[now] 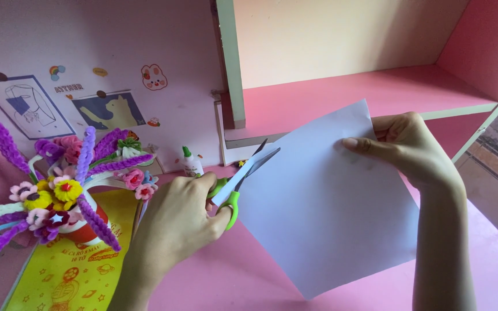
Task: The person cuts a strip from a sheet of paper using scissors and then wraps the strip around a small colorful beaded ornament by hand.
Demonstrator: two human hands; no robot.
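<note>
Glue bottle (191, 162) behind scissors (238, 179), paper (324, 213)

Green-handled scissors (238, 179) gape open at the left edge of a white paper sheet (324, 213), which tilts above the pink desk (231, 276).

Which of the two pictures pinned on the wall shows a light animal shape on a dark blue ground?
The right picture, nearer the glue bottle. The left picture is a white line drawing.
</note>
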